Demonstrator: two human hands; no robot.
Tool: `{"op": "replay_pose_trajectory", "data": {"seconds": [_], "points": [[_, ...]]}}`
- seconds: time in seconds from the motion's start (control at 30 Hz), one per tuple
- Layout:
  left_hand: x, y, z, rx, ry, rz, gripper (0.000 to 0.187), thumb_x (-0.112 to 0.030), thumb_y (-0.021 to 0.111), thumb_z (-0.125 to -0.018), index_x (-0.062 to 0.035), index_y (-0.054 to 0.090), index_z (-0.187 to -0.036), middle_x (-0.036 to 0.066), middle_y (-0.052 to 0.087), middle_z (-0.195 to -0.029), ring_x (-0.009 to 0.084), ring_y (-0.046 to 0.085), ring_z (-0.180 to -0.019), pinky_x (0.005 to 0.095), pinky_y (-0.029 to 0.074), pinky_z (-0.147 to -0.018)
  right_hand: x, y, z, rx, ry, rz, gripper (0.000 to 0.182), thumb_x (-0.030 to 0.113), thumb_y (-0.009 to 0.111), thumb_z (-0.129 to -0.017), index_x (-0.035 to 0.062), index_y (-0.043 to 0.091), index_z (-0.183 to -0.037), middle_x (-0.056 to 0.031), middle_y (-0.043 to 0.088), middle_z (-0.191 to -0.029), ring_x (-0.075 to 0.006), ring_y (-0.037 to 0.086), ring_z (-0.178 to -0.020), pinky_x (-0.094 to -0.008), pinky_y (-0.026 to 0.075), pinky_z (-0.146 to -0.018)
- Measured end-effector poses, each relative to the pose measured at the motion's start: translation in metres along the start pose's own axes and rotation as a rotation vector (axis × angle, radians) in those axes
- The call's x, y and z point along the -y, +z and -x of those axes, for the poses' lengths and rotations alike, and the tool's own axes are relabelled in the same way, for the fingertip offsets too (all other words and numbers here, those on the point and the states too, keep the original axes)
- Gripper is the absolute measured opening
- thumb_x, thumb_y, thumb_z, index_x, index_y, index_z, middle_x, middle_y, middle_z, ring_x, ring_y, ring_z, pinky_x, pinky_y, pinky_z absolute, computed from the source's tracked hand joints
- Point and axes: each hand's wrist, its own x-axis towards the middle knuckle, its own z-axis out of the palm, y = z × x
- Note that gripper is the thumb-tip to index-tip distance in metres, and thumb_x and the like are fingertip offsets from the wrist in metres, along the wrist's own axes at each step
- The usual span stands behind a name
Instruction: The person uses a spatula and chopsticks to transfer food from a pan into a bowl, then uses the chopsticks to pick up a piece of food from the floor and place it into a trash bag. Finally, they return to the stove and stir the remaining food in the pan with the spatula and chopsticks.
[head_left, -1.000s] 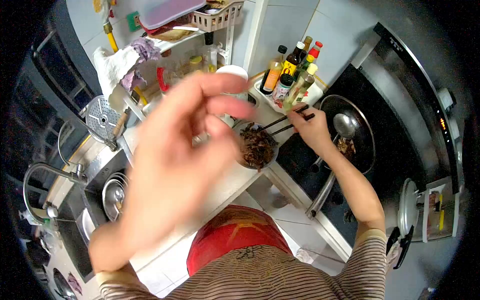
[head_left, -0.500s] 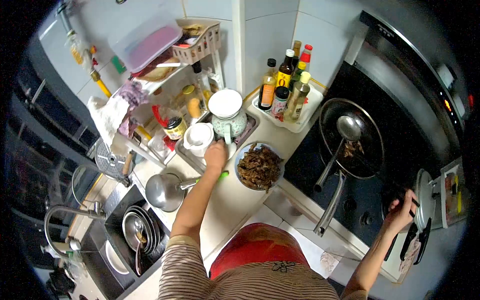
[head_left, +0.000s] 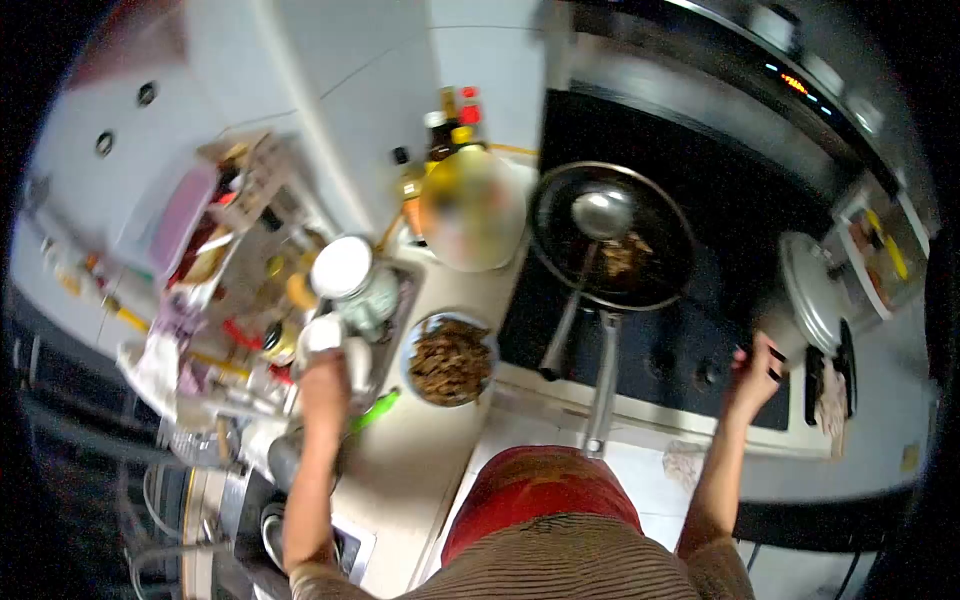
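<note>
My left hand [head_left: 325,385] is blurred, its fingers closed at a small white object [head_left: 322,333] that looks like a lid. Beside it sits a white jar [head_left: 358,365], close to a pale green jar [head_left: 372,303] with a white top. A bowl of brown, strip-like food [head_left: 450,362] stands to the right of that hand. My right hand [head_left: 757,372] is closed around something thin and black, mostly hidden by the fingers, in front of a grey pot [head_left: 785,315] with a lid. On the hob rests a frying pan [head_left: 660,285] with a ladle [head_left: 602,213] in it.
Sauce bottles [head_left: 437,135] stand in a tray at the back, partly covered by a round blurred patch. A crowded rack [head_left: 215,265] rises at the left above the sink [head_left: 250,515]. The pan's handle [head_left: 603,385] reaches over the front edge. A green handle [head_left: 377,410] lies on the counter.
The view has swung right, shifting the counter leftward. My left hand has moved from beside the white jar to the small white object. My right hand remains closed near the pot.
</note>
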Motion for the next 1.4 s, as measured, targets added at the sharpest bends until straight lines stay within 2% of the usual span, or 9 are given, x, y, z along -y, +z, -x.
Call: {"op": "replay_pose_trajectory", "data": {"seconds": [0.07,0.13,0.43,0.67,0.77,1.0,1.17,1.3,1.4], "points": [[0.031,0.003,-0.010,-0.018,-0.153,-0.067,0.017,-0.001,0.049,-0.071,-0.0024,0.059,-0.085,0.016,0.058,-0.078,0.0310,0.056,-0.074,0.0406,0.045,-0.067,0.011,0.013,0.007,-0.051,0.131,0.035,0.017,0.020,0.060,-0.081,0.0058,0.056,-0.089,-0.0014,0.053,-0.064,-0.0080,0.050,-0.049,-0.0181,0.038,-0.044],[0.054,0.011,-0.023,-0.148,0.074,-0.493,0.020,0.002,0.046,-0.070,0.0009,0.055,-0.088,0.018,0.056,-0.080,0.0328,0.054,-0.077,0.0397,0.043,-0.074,-0.002,0.011,0.000,0.035,-0.007,-0.023,0.014,0.018,0.059,-0.081,0.0048,0.058,-0.085,-0.0021,0.054,-0.064,-0.0084,0.051,-0.051,-0.0195,0.038,-0.044],[0.091,0.074,-0.048,0.217,-0.279,-0.500,0.011,-0.004,0.047,-0.076,-0.0038,0.058,-0.076,0.014,0.061,-0.081,0.0256,0.059,-0.076,0.0350,0.047,-0.067,0.002,0.013,-0.001,0.165,-0.005,0.141,0.014,0.016,0.062,-0.080,0.0031,0.058,-0.083,-0.0036,0.056,-0.062,-0.0090,0.052,-0.050,-0.0208,0.040,-0.043],[0.096,0.073,-0.044,0.149,-0.140,-0.477,0.014,-0.006,0.045,-0.079,-0.0023,0.058,-0.080,0.017,0.060,-0.081,0.0306,0.057,-0.087,0.0362,0.046,-0.075,-0.013,0.028,-0.007,0.154,-0.035,0.286,0.018,0.018,0.064,-0.079,0.0006,0.060,-0.076,0.0019,0.051,-0.063,-0.0046,0.041,-0.059,-0.0197,0.032,-0.050],[0.138,0.097,-0.033,-0.091,-0.040,-0.427,0.016,-0.010,0.048,-0.080,-0.0009,0.059,-0.088,0.020,0.059,-0.088,0.0341,0.054,-0.093,0.0390,0.045,-0.077,-0.022,0.042,-0.013,0.309,-0.133,0.322,0.013,0.013,0.063,-0.077,0.0006,0.060,-0.077,0.0012,0.052,-0.062,-0.0046,0.042,-0.056,-0.0202,0.033,-0.049],[-0.034,-0.003,-0.025,-0.291,-0.285,0.497,0.012,-0.006,0.055,-0.081,0.0000,0.059,-0.090,0.009,0.060,-0.086,0.0201,0.055,-0.077,0.0269,0.043,-0.072,-0.028,0.065,-0.042,0.366,-0.204,0.526,0.018,0.018,0.063,-0.076,0.0005,0.059,-0.078,-0.0030,0.053,-0.054,-0.0076,0.042,-0.050,-0.0246,0.035,-0.047],[-0.171,-0.001,-0.004,0.358,-0.676,1.639,0.025,-0.013,0.051,-0.086,-0.0020,0.052,-0.109,0.010,0.059,-0.089,0.0160,0.058,-0.066,0.0256,0.051,-0.055,-0.047,0.094,-0.085,0.316,-0.332,0.439,0.021,0.023,0.059,-0.081,0.0019,0.058,-0.081,-0.0038,0.051,-0.052,-0.0087,0.040,-0.047,-0.0268,0.032,-0.043],[-0.234,-0.002,-0.014,0.713,-0.793,2.003,0.030,-0.011,0.050,-0.085,-0.0009,0.047,-0.113,0.013,0.057,-0.097,0.0210,0.059,-0.079,0.0278,0.051,-0.058,-0.079,0.115,-0.106,0.234,-0.257,0.512,0.018,0.016,0.057,-0.081,-0.0007,0.056,-0.076,-0.0042,0.055,-0.058,-0.0098,0.051,-0.050,-0.0254,0.042,-0.048],[-0.254,-0.004,-0.023,0.710,-0.857,1.937,0.033,-0.006,0.050,-0.083,0.0002,0.046,-0.115,0.015,0.056,-0.098,0.0228,0.059,-0.086,0.0253,0.048,-0.057,-0.087,0.121,-0.119,0.242,-0.235,0.483,0.018,0.016,0.058,-0.080,-0.0014,0.055,-0.075,-0.0059,0.056,-0.059,-0.0122,0.053,-0.051,-0.0266,0.042,-0.048]]}}
